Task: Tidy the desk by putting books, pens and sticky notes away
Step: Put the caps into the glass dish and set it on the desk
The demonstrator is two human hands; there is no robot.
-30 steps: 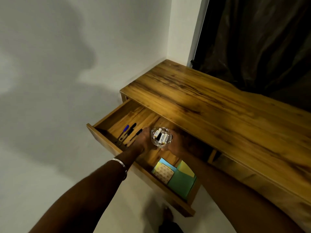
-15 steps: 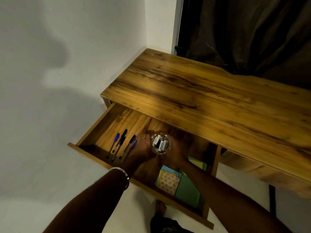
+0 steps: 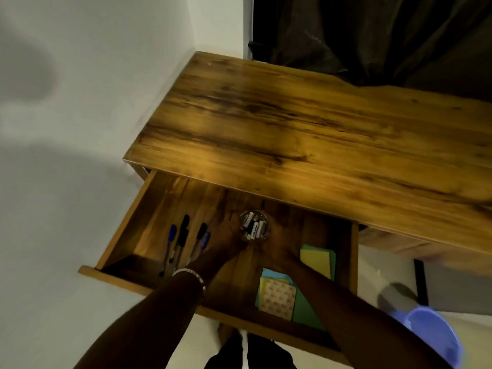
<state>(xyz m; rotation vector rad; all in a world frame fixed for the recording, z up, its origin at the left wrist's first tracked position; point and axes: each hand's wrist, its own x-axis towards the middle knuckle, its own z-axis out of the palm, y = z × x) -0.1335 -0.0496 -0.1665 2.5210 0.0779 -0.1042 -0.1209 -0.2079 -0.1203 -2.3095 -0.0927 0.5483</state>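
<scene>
Home room; wooden desk point(image 3: 306, 123); curtain point(image 3: 372, 33)

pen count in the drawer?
4, side by side in the left part of the drawer: blue-capped pen, black-capped pen, second black-capped pen, second blue-capped pen against the left hand, which may hide more.

The desk point(image 3: 319, 134) top is finished in wood-grain veneer with a smooth, semi-gloss sheen; dark streaks run along its length. The open drawer point(image 3: 165, 203) is lined in the same wood-grain finish. A clear glass jar point(image 3: 254, 226) of glossy-labelled batteries point(image 3: 253, 227) is seen within it. The pens point(image 3: 183, 242) appear as plastic. The sticky notes point(image 3: 316, 262) are matt paper. A metal bangle point(image 3: 190, 275) shows a polished shine. A smooth blue plastic basin point(image 3: 436, 339) is visible past the desk's near right edge.
</scene>
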